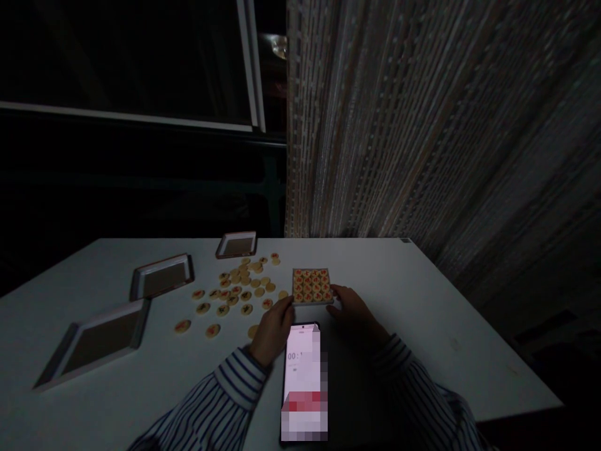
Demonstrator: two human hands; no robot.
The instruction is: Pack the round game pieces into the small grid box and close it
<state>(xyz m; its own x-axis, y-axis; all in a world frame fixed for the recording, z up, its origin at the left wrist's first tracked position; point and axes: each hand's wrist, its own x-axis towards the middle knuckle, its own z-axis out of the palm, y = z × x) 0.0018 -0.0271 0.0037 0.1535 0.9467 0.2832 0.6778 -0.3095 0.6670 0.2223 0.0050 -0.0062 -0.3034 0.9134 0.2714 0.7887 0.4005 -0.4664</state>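
A small square box [313,304] lies on the table, filled with neat rows of round Chinese chess pieces [312,285] marked in red. My left hand [272,327] grips the box at its near left corner, fingers closed against the edge. On the opposite side, my right hand [353,307] holds the near right corner between thumb and fingers. Left of the box, many loose chess pieces [246,309] are scattered, some with red or dark marks face up and others plain. A lit phone [303,369] showing a timer lies between my forearms.
Three shallow trays stand on the left of the white table [399,388]: a near one [101,338], a middle one [164,275] and a far one [237,244]. A beaded string curtain [375,125] hangs behind the table. The room is dim.
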